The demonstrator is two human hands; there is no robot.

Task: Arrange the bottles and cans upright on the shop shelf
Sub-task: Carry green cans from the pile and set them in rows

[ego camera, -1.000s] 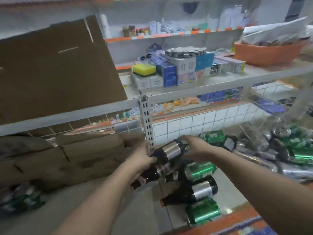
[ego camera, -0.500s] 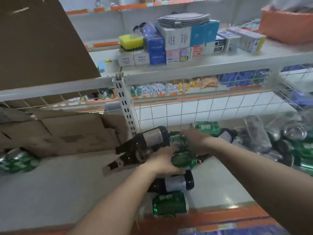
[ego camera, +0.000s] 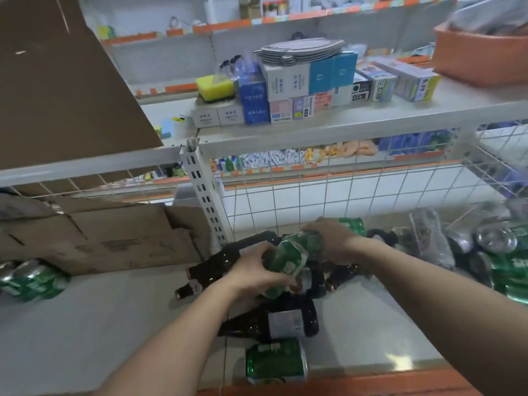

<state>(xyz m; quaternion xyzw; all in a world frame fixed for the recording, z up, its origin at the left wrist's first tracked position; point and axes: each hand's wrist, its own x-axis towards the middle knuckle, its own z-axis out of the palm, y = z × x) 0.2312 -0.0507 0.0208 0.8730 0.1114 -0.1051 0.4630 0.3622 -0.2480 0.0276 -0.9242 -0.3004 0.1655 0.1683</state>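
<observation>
Since nearly everything on the lower shelf (ego camera: pixel 85 324) lies on its side, both hands are clamped on one green can (ego camera: pixel 291 258) above the heap near the shelf's middle. The left hand (ego camera: pixel 257 271) wraps its lower part and the right hand (ego camera: pixel 333 241) curls over its upper end, which looks like a hold for turning it upright, as the can is tilted, not standing. Under it brown bottles (ego camera: pixel 257 324) lie flat with necks toward the left end, probably as they tumbled rather than as placed. Another can (ego camera: pixel 275 361) lies at the front edge, more cans (ego camera: pixel 31 278) sit at the left end before flattened cardboard (ego camera: pixel 108 238), and a mixed pile (ego camera: pixel 500 252) crowds the right end. Whether cans or bottles are full cannot be told. At the upper shelf's right end an orange basket (ego camera: pixel 471 61) holds pale wrapped goods, too blurred to name.
</observation>
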